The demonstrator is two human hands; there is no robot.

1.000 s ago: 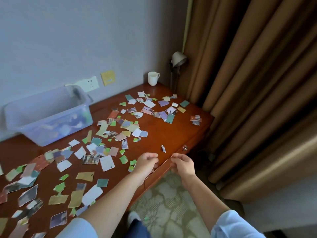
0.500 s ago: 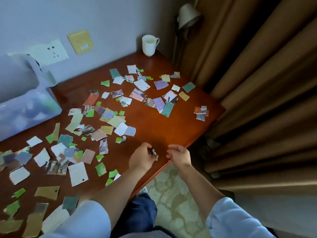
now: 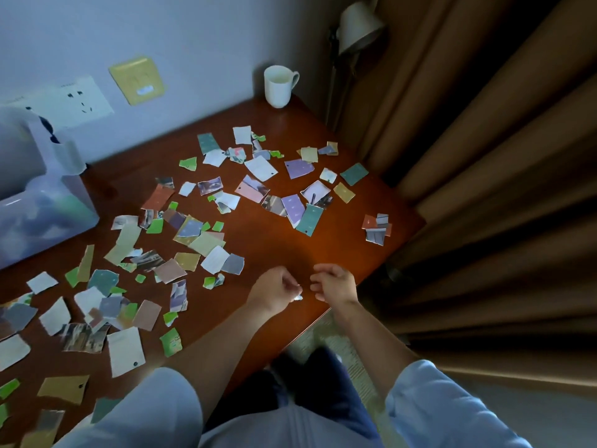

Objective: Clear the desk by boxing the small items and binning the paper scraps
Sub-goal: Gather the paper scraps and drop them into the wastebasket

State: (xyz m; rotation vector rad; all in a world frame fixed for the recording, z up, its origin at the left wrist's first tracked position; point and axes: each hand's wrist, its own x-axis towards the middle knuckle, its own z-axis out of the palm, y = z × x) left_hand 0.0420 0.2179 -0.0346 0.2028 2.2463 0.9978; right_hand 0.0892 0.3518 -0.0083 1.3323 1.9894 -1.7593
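My left hand [image 3: 274, 291] pinches one scrap [image 3: 298, 298]; my right hand [image 3: 336, 286] hangs loosely curled, empty. Barely begun, I judge: paper scraps [image 3: 126, 350] cover the desk [image 3: 274, 247] across centre and lower left.

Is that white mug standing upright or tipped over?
Upright: the mug stands on its base on the desk, rim facing up.

Bare desk [image 3: 287, 244] mid-right, paper scraps [image 3: 125, 350] crowding left, mug [image 3: 278, 88] far corner
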